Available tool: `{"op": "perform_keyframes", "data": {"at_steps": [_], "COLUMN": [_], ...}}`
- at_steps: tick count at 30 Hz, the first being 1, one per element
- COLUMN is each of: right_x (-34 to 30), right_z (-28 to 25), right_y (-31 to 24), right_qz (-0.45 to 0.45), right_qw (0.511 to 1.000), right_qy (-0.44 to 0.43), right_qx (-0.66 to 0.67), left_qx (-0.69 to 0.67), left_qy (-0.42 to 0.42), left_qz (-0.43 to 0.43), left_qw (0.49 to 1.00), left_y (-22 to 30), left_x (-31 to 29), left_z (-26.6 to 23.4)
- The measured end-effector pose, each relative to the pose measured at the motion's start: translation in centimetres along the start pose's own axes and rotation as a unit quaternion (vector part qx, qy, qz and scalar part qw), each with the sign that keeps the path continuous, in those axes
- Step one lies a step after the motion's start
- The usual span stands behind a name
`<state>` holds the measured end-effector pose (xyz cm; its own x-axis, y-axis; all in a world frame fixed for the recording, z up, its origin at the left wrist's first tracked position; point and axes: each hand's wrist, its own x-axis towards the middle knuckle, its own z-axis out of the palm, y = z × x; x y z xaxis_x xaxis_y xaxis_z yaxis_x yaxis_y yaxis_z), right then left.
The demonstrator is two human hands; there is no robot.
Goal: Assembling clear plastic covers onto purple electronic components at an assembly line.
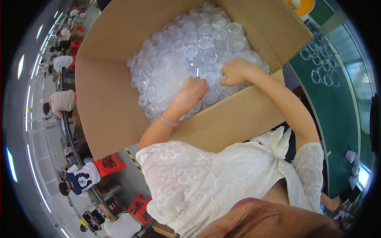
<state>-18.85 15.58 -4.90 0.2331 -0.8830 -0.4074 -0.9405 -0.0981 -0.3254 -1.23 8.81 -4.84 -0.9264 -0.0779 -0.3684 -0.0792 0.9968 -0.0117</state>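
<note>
A large cardboard box [107,83] stands open before me, filled with rows of clear round plastic cups [191,52] and hazy clear film [160,75]. Over the near part of the cups is my left hand [194,89], its fingers curled closed. A clear cup on its side [194,70] lies just beyond those fingers; whether they grip it I cannot tell. To the right, my right hand [236,72] is closed too, bent inward above the cups near the box's front flap [234,115]. What it holds, if anything, is hidden.
On the right runs a green table [305,75] with several clear round pieces [323,59] on it. An orange round item [302,7] is at the upper right. Red stools [109,164] and seated people at a long bench [71,131] are off to the left.
</note>
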Motion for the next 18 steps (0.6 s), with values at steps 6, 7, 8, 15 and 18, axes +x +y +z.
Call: {"op": "perform_keyframes", "data": {"at_steps": [6,7,8,15,18], "right_x": [0.1,0.0,-0.2,-2.9,-3.5], "right_z": [0.2,0.0,-0.1,0.3,-0.6], "right_y": [2.1,2.5,2.8,2.5,2.1], "right_qz": [0.008,-0.001,-0.011,-0.195,-0.137], "right_qw": [0.99,0.981,0.968,0.955,0.975], "right_qy": [0.008,-0.004,-0.017,0.199,0.108], "right_qx": [0.138,0.194,0.25,0.104,0.135], "left_qx": [-0.048,-0.047,-0.015,0.005,-0.001], "left_qy": [0.026,0.027,0.011,0.028,-0.022], "left_qz": [-0.028,-0.027,-0.043,-0.05,0.067], "left_qw": [0.998,0.998,0.999,0.998,0.997], "left_y": [0.1,0.0,-0.1,-0.7,-1.8], "left_x": [0.2,0.2,0.1,-0.5,-0.5], "left_z": [0.1,0.2,0.5,-1.3,-2.4]}}
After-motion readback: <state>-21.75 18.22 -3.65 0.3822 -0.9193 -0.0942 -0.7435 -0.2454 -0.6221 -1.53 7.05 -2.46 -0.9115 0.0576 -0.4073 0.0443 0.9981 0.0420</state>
